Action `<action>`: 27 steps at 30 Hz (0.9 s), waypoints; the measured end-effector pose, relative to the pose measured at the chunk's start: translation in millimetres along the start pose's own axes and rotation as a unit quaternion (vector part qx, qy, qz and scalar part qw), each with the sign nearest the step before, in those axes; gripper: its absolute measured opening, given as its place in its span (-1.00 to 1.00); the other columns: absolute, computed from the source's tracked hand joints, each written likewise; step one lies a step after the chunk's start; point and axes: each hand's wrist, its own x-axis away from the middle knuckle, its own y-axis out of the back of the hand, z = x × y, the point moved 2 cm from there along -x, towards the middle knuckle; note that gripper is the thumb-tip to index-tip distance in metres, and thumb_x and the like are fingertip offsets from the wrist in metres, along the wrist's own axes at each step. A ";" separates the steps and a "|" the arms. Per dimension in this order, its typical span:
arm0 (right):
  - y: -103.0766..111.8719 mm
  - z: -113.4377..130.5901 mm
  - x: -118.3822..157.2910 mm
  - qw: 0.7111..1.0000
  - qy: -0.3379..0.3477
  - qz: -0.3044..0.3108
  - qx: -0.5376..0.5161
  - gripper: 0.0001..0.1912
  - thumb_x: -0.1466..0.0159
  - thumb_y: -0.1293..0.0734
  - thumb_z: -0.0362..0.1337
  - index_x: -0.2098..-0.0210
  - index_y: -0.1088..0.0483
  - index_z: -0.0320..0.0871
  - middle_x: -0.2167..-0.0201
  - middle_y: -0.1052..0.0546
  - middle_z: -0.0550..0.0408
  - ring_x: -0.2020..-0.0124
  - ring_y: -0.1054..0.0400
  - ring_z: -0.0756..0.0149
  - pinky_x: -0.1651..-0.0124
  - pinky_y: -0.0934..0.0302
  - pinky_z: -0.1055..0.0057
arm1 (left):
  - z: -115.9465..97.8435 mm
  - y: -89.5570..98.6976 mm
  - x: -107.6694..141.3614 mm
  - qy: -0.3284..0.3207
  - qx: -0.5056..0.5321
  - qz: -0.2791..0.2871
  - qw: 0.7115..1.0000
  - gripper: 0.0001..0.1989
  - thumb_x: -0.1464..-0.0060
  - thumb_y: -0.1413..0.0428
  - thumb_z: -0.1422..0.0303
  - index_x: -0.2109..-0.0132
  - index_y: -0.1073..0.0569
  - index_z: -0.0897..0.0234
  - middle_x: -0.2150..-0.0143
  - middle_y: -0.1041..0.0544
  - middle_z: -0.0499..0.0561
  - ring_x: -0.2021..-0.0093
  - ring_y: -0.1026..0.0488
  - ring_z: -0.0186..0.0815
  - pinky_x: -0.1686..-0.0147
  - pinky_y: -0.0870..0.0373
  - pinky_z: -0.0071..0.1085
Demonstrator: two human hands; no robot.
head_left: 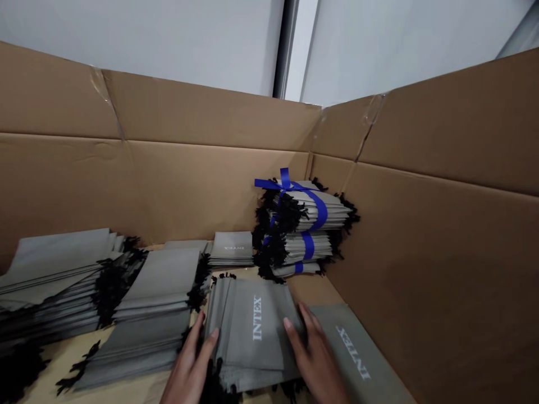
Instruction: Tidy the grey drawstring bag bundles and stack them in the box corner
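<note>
A stack of grey drawstring bags [252, 331] printed with white INTEX lettering lies at the bottom centre, its black cords hanging toward me. My left hand [189, 362] grips the stack's left side. My right hand [315, 359] presses against its right side, fingers spread across the top bag's edge. A single grey INTEX bag [357, 353] lies just beyond my right hand. The lower bags of the stack are hidden beneath the top one.
I am looking into a large cardboard box [168, 185]. A bundle of bags bound with blue tape [301, 224] leans in the far corner. Several grey bag stacks [155, 292] fill the left side, and another [231, 249] sits at the back wall.
</note>
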 end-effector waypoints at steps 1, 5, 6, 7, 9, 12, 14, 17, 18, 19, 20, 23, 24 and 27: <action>0.1 0.2 -2.5 1.000 0.000 -0.001 -0.005 -0.10 -0.38 -0.28 0.34 -0.45 -0.38 -0.18 -0.46 -0.41 -0.23 -0.50 -0.27 -0.22 -0.52 -0.19 -0.16 | -4.0 1.7 -3.4 0.007 -0.007 -0.001 1.000 -0.41 -0.47 0.01 -0.03 -0.46 -0.42 0.11 -0.44 -0.53 0.15 -0.44 -0.47 0.07 -0.27 -0.59 0.05; 2.2 6.0 -6.6 0.998 0.062 -0.022 -0.004 -0.32 -0.48 -0.26 0.18 -0.38 -0.44 -0.12 -0.40 -0.48 -0.20 -0.43 -0.36 -0.13 -0.47 -0.25 -0.12 | -29.2 15.0 -12.9 -0.043 -0.057 -0.036 0.997 -0.42 -0.44 0.00 -0.02 -0.41 -0.47 0.16 -0.45 -0.52 0.14 -0.43 -0.48 0.07 -0.34 -0.52 0.09; 3.3 9.0 -5.6 0.996 0.084 -0.038 0.003 -0.38 -0.49 -0.26 0.15 -0.34 -0.47 -0.10 -0.37 -0.51 -0.19 -0.40 -0.39 -0.12 -0.44 -0.27 -0.11 | -36.0 17.3 -14.0 -0.074 -0.072 -0.030 0.994 -0.47 -0.44 -0.01 0.01 -0.35 -0.52 0.13 -0.40 -0.57 0.11 -0.38 -0.53 0.03 -0.31 -0.56 0.01; 4.5 13.0 -3.7 0.993 0.105 -0.057 0.012 -0.45 -0.51 -0.26 0.11 -0.29 -0.51 -0.07 -0.33 -0.53 -0.18 -0.37 -0.41 -0.12 -0.42 -0.29 -0.10 | -42.2 18.2 -14.6 -0.104 -0.087 -0.017 0.991 -0.53 -0.45 -0.01 0.05 -0.29 -0.58 0.10 -0.33 -0.63 0.07 -0.32 -0.59 -0.01 -0.26 -0.60 -0.08; 5.5 24.6 2.2 0.984 0.148 -0.091 0.033 -0.61 -0.53 -0.27 0.02 -0.15 -0.58 -0.01 -0.24 -0.58 -0.15 -0.29 -0.46 -0.09 -0.35 -0.33 -0.06 | -53.3 15.8 -14.4 -0.161 -0.123 0.018 0.979 -0.60 -0.45 -0.01 0.12 -0.19 -0.65 0.06 -0.20 -0.72 0.02 -0.20 -0.65 -0.06 -0.18 -0.63 -0.18; -2.0 50.3 12.0 0.974 0.208 -0.080 0.033 -0.74 -0.56 -0.25 -0.13 0.06 -0.59 0.03 -0.02 -0.63 -0.06 -0.11 -0.54 0.02 -0.19 -0.40 0.11 | -65.6 6.6 -12.8 -0.198 -0.199 0.026 0.960 -0.61 -0.41 -0.03 0.13 -0.13 -0.68 0.09 -0.09 -0.76 0.07 -0.09 -0.67 0.02 -0.07 -0.64 -0.10; -15.3 68.1 15.1 0.976 0.218 -0.028 0.007 -0.73 -0.57 -0.22 -0.17 0.14 -0.55 0.02 0.12 -0.63 -0.01 0.03 -0.57 0.10 -0.06 -0.43 0.24 | -69.3 1.7 -12.0 -0.194 -0.235 0.017 0.952 -0.60 -0.40 -0.03 0.15 -0.14 -0.68 0.13 -0.03 -0.77 0.11 -0.04 -0.66 0.06 0.03 -0.63 -0.07; -42.6 86.3 12.2 0.983 0.178 0.045 -0.013 -0.72 -0.56 -0.21 -0.15 0.20 -0.49 -0.01 0.23 -0.62 0.03 0.21 -0.58 0.14 0.13 -0.43 0.32 | -66.1 1.4 -10.5 -0.206 -0.235 0.011 0.950 -0.59 -0.43 0.03 0.24 -0.16 -0.67 0.13 -0.02 -0.77 0.11 -0.01 -0.67 0.01 0.05 -0.62 -0.11; -51.1 89.8 9.9 0.985 0.165 0.055 -0.006 -0.75 -0.55 -0.23 -0.13 0.18 -0.49 -0.02 0.23 -0.63 0.02 0.23 -0.59 0.12 0.15 -0.44 0.31 | -62.7 2.9 -9.7 -0.218 -0.228 0.011 0.949 -0.57 -0.44 0.06 0.27 -0.17 -0.66 0.13 -0.06 -0.77 0.11 -0.04 -0.67 -0.01 0.01 -0.62 -0.11; -58.7 92.4 7.3 0.986 0.154 0.064 0.007 -0.78 -0.52 -0.27 -0.10 0.13 -0.51 -0.02 0.20 -0.65 0.00 0.21 -0.61 0.08 0.15 -0.45 0.29 | -58.4 4.9 -8.7 -0.227 -0.223 0.010 0.948 -0.56 -0.44 0.08 0.30 -0.18 -0.66 0.13 -0.11 -0.75 0.12 -0.08 -0.67 -0.02 -0.05 -0.61 -0.11; -64.9 94.4 4.8 0.986 0.146 0.073 0.025 -0.78 -0.49 -0.31 -0.08 0.04 -0.52 -0.04 0.14 -0.67 -0.04 0.16 -0.63 0.03 0.12 -0.46 0.26 | -53.6 6.9 -7.6 -0.230 -0.223 0.008 0.947 -0.56 -0.43 0.08 0.33 -0.18 -0.66 0.13 -0.16 -0.73 0.13 -0.13 -0.66 -0.02 -0.10 -0.60 -0.09; -75.4 100.9 -1.0 0.980 0.124 0.121 0.093 -0.51 -0.43 -0.37 -0.06 -0.26 -0.46 -0.14 -0.14 -0.66 -0.23 -0.09 -0.63 -0.18 -0.03 -0.48 0.14 | -40.8 10.8 -3.6 -0.211 -0.230 0.004 0.950 -0.56 -0.40 0.06 0.37 -0.19 -0.66 0.13 -0.22 -0.70 0.14 -0.22 -0.63 0.00 -0.17 -0.58 -0.06; -76.5 103.8 -2.2 0.977 0.118 0.137 0.113 -0.44 -0.42 -0.37 -0.07 -0.32 -0.43 -0.18 -0.20 -0.63 -0.28 -0.14 -0.61 -0.24 -0.07 -0.48 0.10 | -38.4 11.0 -2.4 -0.202 -0.229 0.005 0.952 -0.56 -0.41 0.05 0.36 -0.20 -0.65 0.13 -0.22 -0.70 0.15 -0.21 -0.64 0.00 -0.16 -0.59 -0.07; -76.4 111.2 -4.6 0.970 0.114 0.165 0.140 -0.39 -0.39 -0.33 -0.20 -0.39 -0.39 -0.23 -0.23 -0.62 -0.32 -0.13 -0.62 -0.26 -0.09 -0.48 0.05 | -37.8 9.7 -1.3 -0.188 -0.215 -0.005 0.958 -0.58 -0.44 0.02 0.27 -0.24 -0.64 0.14 -0.21 -0.72 0.13 -0.15 -0.67 -0.03 -0.08 -0.66 -0.14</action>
